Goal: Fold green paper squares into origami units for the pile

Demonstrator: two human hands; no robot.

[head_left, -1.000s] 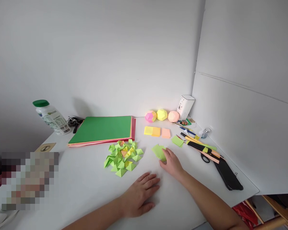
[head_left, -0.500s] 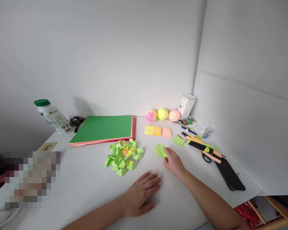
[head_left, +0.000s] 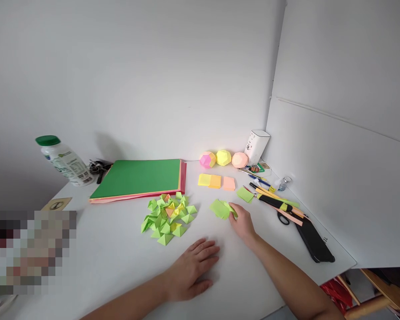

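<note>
My right hand (head_left: pixel 242 222) pinches the right edge of a light green paper sheet (head_left: pixel 232 208), which curls up at that edge. Beneath it and to its left, more light green paper squares (head_left: pixel 219 209) lie on the white table (head_left: pixel 120 249). My left hand (head_left: pixel 193 269) rests palm down with fingers spread, holding nothing. Beyond its fingertips sits a heap of folded paper pieces (head_left: pixel 165 218), mostly green with a few yellow and orange ones. Another green paper pad (head_left: pixel 245 194) lies past my right hand.
Yellow and orange sticky notes (head_left: pixel 209 180) and a pink one (head_left: pixel 229 183) lie farther back, before several paper balls (head_left: pixel 223 158). Coloured sheets (head_left: pixel 140 178) are stacked at left near a bottle (head_left: pixel 65 162). A cutter (head_left: pixel 273 202), scissors (head_left: pixel 283 218) and black case (head_left: pixel 315 240) lie right.
The pinched green sheet's right edge has curled up in my right hand. My left hand stays flat on the table. The whole view has shifted slightly.
</note>
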